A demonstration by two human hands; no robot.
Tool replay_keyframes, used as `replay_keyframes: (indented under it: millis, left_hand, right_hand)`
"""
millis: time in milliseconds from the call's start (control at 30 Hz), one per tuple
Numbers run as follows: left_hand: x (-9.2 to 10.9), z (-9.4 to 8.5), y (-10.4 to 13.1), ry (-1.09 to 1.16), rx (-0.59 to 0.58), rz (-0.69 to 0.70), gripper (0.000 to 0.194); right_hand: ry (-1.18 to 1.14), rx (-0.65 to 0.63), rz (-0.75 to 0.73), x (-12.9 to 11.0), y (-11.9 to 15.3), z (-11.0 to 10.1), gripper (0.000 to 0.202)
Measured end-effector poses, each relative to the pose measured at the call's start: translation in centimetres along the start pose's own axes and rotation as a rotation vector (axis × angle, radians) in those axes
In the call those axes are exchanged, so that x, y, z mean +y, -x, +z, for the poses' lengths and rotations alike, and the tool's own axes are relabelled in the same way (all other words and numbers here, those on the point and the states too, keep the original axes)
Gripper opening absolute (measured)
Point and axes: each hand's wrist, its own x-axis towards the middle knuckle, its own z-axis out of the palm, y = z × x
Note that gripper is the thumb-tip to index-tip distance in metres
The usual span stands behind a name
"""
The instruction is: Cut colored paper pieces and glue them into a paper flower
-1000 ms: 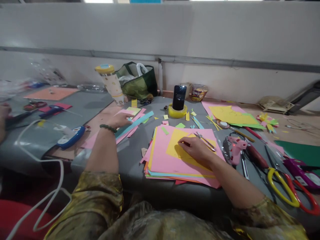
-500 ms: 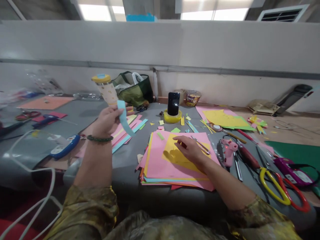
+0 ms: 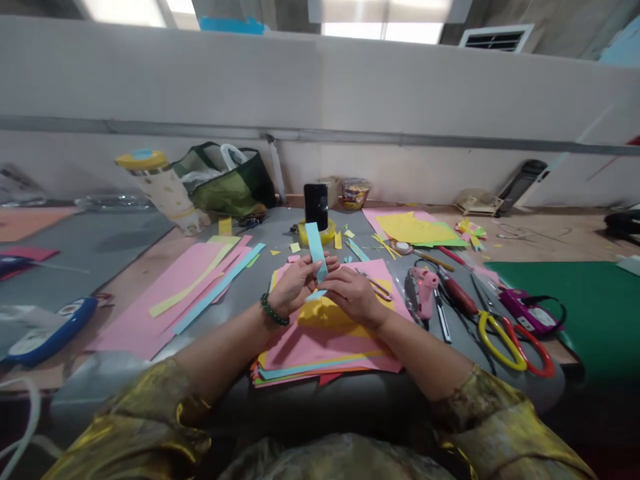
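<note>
Head view shows the left hand [image 3: 296, 285] pinching a blue paper strip [image 3: 316, 248] above the paper stack [image 3: 325, 359]; the right hand [image 3: 356, 293] has its fingers closed on the lower end. From the hands, at eleven o'clock, a green bag [image 3: 240, 190] contains white plastic [image 3: 199, 179]; at ten stands a tumbler [image 3: 167, 197]. Near one, a cup [image 3: 355, 195] bears lettering too small for reading. At twelve, the strip partly covers a yellow tape roll [image 3: 328, 236] holding a phone [image 3: 316, 203].

The paper strip [image 3: 315, 247] is light blue, the top sheet [image 3: 285, 353] pink, the sleeves [image 3: 510, 420] mottled olive and yellow
</note>
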Motion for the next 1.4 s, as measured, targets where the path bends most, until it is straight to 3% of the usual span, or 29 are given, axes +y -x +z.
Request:
replay_keyframes:
  millis: [200,300,400,700,1000,1400]
  left_hand:
    - [0.3,-1.6,-0.8,-0.079,0.088,0.093,0.005]
    - [-0.2,-1.8,-0.6,-0.183,-0.042,0.081,0.019]
    - [-0.8,-1.6,0.0,-0.257,-0.168,0.059,0.036]
    - [-1.6,-1.6,0.1,-0.338,-0.188,0.072,0.067]
    - [-1.8,-1.5,-0.1,-0.368,-0.241,0.101,0.056]
    - [-2.2,-1.5,0.0,-0.382,-0.284,0.063,0.049]
  right_hand:
    - [-0.495,-0.092,0.536,-0.3,-0.6,-0.2,0.04]
    - [-0.575,-0.115,0.73,-0.4,-1.1,-0.4,0.05]
    - [-0.584,-0.108,0.81,-0.3,-1.3,-0.5,0.055]
    - [-0.576,-0.13,0.887,-0.2,-1.2,-0.4,0.052]
    - [-0.573,-0.147,0.897,-0.3,-1.0,-0.4,0.052]
    - [-0.496,-0.184,0.807,-0.4,-0.8,-0.6,0.055]
